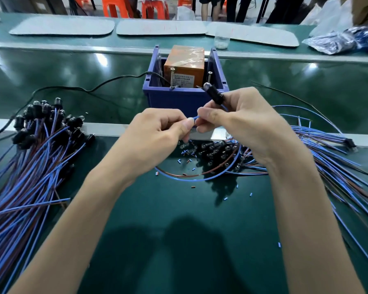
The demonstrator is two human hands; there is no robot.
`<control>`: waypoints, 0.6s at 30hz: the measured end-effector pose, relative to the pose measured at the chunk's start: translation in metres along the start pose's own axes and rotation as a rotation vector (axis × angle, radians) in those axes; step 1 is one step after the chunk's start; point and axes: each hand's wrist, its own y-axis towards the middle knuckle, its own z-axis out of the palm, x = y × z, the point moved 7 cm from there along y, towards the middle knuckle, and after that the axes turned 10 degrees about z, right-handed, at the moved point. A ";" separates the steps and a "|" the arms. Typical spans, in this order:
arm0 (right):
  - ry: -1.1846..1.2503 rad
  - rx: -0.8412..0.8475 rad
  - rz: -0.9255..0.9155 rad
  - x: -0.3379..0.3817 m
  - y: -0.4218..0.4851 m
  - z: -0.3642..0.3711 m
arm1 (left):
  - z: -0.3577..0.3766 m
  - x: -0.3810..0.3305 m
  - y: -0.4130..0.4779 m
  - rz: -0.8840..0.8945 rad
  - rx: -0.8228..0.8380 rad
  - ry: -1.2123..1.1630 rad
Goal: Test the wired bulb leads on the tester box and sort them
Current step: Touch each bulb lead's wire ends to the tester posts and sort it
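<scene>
bulb lead (214,94) spans both hands — right hand (244,122) grips its black socket, left hand (157,130) pinches its blue wire.

A factory assembly line: green conveyor belt (51,66), heaped wired bulbs (30,149).

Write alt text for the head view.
The left hand pinches a blue wire end while the right hand grips that lead's black bulb holder, before the orange tester box in a blue bin. Lead piles flank them.

Bare left hand (157,129), bare right hand (240,122), bare forearms (87,211), short plain fingernails (188,124).
</scene>
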 end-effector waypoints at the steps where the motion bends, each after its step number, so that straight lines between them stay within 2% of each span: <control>1: -0.057 -0.017 0.001 -0.001 0.001 0.002 | -0.001 0.000 0.000 -0.002 -0.005 0.011; 4: -0.131 -0.048 -0.009 -0.003 0.002 0.004 | -0.002 0.001 0.000 -0.006 -0.008 0.041; 18: -0.106 -0.074 0.014 -0.003 0.006 0.016 | -0.018 0.007 0.001 -0.055 -0.038 0.134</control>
